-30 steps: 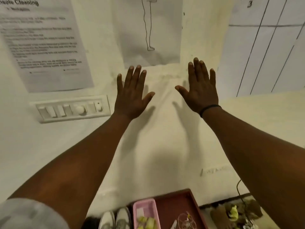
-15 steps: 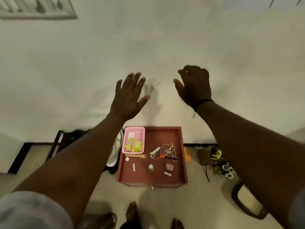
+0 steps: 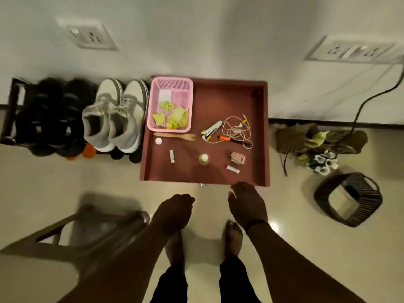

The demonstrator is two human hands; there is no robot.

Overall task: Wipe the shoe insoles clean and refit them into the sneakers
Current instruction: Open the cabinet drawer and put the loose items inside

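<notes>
**Asha:** Sneakers [image 3: 115,114], grey and white, are sitting as a pair on the low rack [image 3: 13,110], toes toward the wall, just beside the dark shoes [image 3: 52,119] that are taking up the rack's left part.

**Ben:** And what is lying right of them?

**Asha:** A reddish tray [image 3: 218,101] is resting on the floor, its left wall close against the right sneaker. A pink basket [image 3: 170,86] is standing in its far left corner, holding crumpled green pieces. Below the basket a wooden fork [image 3: 175,136] is lying flat; a small bottle [image 3: 203,159] is standing near the middle; tangled earphones [image 3: 237,130] are lying further right.

**Ben:** The hands?

**Asha:** Both are hanging low above the floor, in front of the tray's near edge, gripping nothing. The left hand [image 3: 172,213] is looking loosely curled, though it is dark and blurred, so I am only guessing at the fingers. The right hand [image 3: 247,204] is relaxed, fingers slack and pointing toward the tray, just short of its rim.

**Ben:** Further right?

**Asha:** A dark slatted basket [image 3: 347,200] is sitting on the floor, well apart from the tray.
</notes>
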